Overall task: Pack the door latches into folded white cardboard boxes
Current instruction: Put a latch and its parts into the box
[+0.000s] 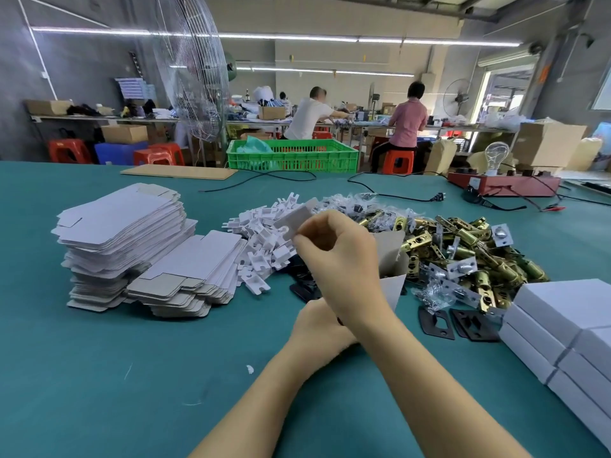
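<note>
Head view: right hand [334,241] pinches a small white card insert [294,217] above the teal table [99,375].

The insert's long axis runs from lower left to upper right, its far end raised toward the bagged parts. The right forearm crosses over the left hand [317,325], fingers curled, thumb and forefinger closed on the insert. The left hand lies beneath, mostly hidden; its grip cannot be told. A partly folded box [391,256] stands open just behind the right wrist. The brass door latches [463,249] lie heaped right of it, touching. Flat box blanks [132,233] are stacked at left, loose inserts [261,239] between. Closed white boxes [568,328] sit at the right edge.
</note>
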Demonstrator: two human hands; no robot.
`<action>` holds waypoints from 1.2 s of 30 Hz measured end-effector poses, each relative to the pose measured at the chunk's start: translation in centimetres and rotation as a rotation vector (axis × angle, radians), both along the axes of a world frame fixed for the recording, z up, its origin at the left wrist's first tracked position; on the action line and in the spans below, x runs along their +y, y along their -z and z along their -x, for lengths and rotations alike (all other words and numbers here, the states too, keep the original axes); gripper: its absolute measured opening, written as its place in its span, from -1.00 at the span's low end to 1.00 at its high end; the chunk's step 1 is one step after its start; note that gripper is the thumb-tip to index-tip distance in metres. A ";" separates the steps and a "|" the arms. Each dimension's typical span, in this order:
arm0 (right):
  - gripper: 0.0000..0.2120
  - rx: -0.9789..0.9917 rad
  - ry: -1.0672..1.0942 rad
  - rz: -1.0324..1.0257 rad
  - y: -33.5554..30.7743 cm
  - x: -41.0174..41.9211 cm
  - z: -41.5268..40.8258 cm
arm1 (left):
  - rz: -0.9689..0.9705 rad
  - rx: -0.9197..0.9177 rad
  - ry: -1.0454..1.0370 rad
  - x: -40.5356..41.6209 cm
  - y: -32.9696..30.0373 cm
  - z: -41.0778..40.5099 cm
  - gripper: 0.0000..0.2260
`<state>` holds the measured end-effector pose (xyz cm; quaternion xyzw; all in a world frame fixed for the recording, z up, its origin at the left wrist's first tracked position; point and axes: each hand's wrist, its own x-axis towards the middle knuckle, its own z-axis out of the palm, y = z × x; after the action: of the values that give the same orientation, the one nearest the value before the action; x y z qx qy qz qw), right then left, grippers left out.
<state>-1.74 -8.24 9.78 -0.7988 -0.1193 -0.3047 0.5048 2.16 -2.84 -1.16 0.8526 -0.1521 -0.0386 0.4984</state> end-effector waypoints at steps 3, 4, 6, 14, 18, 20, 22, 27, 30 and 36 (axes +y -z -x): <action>-0.94 -0.043 -0.093 0.009 -2.4 -1.5 1.4 | 0.090 -0.035 0.063 -0.3 -0.4 0.0 -0.73; -0.93 -0.078 -0.125 0.045 -3.6 -2.5 2.0 | 0.104 -0.020 0.078 -0.3 -0.5 0.0 -0.77; -0.90 -0.091 -0.164 0.114 -5.9 -4.8 2.9 | 0.130 -0.010 0.087 -0.1 -0.3 -0.1 -0.67; -0.90 0.540 0.064 0.272 -2.7 -17.2 0.5 | 0.256 0.034 0.029 0.1 -0.4 -0.3 -0.68; -0.94 0.925 0.006 0.449 1.6 -18.0 -2.0 | 0.247 0.008 -0.003 0.1 -0.3 -0.4 -0.73; -0.92 1.044 -0.042 0.447 2.7 -17.6 -2.7 | 0.242 0.002 0.005 0.2 -0.3 -0.4 -0.73; -0.86 1.118 -0.063 0.391 3.0 -17.5 -3.0 | 0.249 -0.003 0.014 0.2 -0.3 -0.3 -0.72; -0.74 0.910 0.161 0.436 3.5 -17.6 -3.4 | 0.262 -0.014 0.018 0.2 -0.4 -0.3 -0.72; -0.79 0.914 0.162 0.461 4.4 -16.7 -3.7 | 0.266 -0.019 0.031 0.2 -0.4 -0.2 -0.70; -0.86 0.874 0.088 0.387 4.0 -16.6 -3.3 | 0.277 -0.019 0.054 0.4 -0.5 -0.1 -0.67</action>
<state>1.51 -24.81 5.75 -0.9357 0.0834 0.0664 0.3363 2.28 -2.46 -0.68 0.7716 -0.1834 -0.0226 0.6087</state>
